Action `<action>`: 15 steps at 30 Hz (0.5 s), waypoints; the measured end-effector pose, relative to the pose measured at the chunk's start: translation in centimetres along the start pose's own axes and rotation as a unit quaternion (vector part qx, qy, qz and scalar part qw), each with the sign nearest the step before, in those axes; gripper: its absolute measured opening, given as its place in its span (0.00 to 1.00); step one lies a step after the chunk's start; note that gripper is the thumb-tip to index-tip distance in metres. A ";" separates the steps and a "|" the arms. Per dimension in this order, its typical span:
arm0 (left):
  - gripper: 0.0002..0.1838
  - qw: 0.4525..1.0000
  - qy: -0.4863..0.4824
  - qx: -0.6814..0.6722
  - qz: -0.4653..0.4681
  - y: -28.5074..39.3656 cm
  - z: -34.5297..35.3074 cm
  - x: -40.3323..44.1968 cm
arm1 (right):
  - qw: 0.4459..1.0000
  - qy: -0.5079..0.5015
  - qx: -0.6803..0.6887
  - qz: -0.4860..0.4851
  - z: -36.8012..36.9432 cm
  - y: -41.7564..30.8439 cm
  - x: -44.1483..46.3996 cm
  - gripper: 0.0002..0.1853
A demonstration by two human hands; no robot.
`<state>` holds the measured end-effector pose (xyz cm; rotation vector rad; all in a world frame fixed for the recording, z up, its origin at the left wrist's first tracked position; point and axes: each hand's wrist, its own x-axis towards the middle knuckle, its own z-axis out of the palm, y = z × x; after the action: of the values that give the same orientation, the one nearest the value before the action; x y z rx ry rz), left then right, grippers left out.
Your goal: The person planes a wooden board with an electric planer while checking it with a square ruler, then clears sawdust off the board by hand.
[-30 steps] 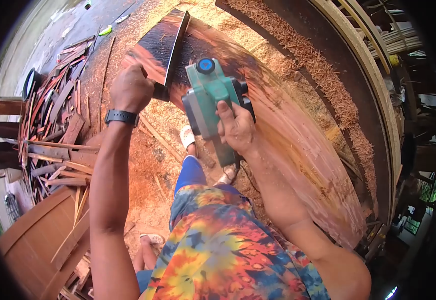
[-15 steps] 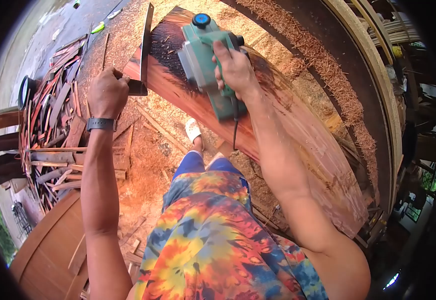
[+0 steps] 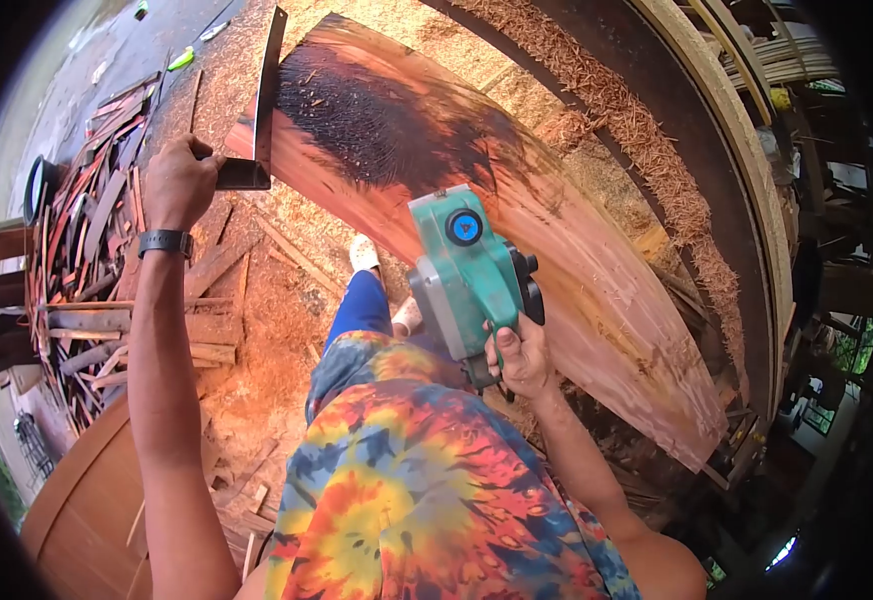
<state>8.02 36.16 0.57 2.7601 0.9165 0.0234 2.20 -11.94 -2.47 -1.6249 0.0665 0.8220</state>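
Observation:
My right hand (image 3: 523, 356) is wrapped round the handle of a green electric planer (image 3: 479, 275) with a blue knob, held near my body at the slab's near side. My left hand (image 3: 181, 182) is closed on the dark stock of a try square (image 3: 245, 176), whose long metal blade (image 3: 270, 95) points away from me across the slab's far left end. The long reddish wood slab (image 3: 587, 260) runs from upper left to lower right, with a dark, rough patch near its far end. Whether the planer touches the slab I cannot tell.
Scrap strips of wood (image 3: 87, 240) are piled at the left. Shavings (image 3: 657, 150) line a dark curved beam on the right, and sawdust (image 3: 257, 370) covers the ground. A brown wooden panel (image 3: 87, 500) lies at lower left.
My right hand has drawn the planer back toward my body and off the dark patch, turning it. My left hand and the square have shifted slightly left in view.

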 end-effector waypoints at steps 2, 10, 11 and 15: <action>0.13 1.000 0.016 0.009 -0.003 0.5 -0.3 -0.4 | 0.999 0.000 -0.027 -0.024 1.4 -2.7 3.8 0.39; 0.12 1.000 0.007 -0.004 0.001 0.8 -0.2 -0.4 | 0.987 0.000 -0.054 -0.153 9.2 -15.0 25.6 0.40; 0.12 1.000 0.005 -0.007 -0.005 0.8 -0.2 -0.3 | 0.985 0.002 -0.048 -0.163 10.5 -16.6 28.4 0.40; 0.12 1.000 0.007 -0.009 -0.002 0.2 0.4 -0.2 | 0.984 -0.004 -0.068 -0.164 12.0 -18.9 32.1 0.38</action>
<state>7.99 35.82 0.27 2.7437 0.9212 0.0491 29.51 16.04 -3.78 -1.7019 -0.2626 0.5885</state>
